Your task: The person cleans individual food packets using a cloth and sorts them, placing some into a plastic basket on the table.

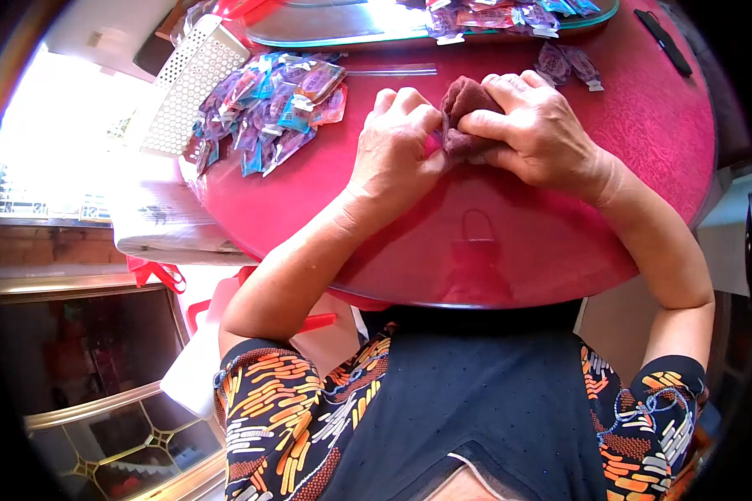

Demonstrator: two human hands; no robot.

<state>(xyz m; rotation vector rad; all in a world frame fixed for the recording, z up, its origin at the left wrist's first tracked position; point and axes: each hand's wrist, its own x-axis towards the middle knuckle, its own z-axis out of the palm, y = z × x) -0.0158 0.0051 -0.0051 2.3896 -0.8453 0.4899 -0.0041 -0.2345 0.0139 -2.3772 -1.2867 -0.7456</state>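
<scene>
Observed brown cloth (470, 104) above the glossy red tabletop (510, 259), about midway between left and right edges and well in from the near edge. Found it bunched in the right hand (551, 134), with thumb and fingers closed firmly on its right side. Noted the left hand (397, 146) just beside it, curled almost shut, apparently pinching a small pink-purple piece (433, 144) against the cloth. Could not tell its full shape, being mostly hidden by fingers and folds.

Judged the cloth light, soft and limp, with good grip from its matt nap; best held by a gathered fold, close to the working fingertips. Judged the pink-purple piece small and probably slick; best pinched at an edge, with cloth behind for friction.

Recorded a heap of small clear-wrapped packets (267, 104) toward the left edge, beside a white perforated basket (196, 75). Judged these light, crinkly and prone to slide; best lifted singly by a sealed end. Logged a clear strip (393, 72) beyond the left hand, more packets on the tray (334, 25) toward the far edge, two loose packets (568, 67) beyond the right hand, and a slim black object (664, 42) near the far right edge.
</scene>
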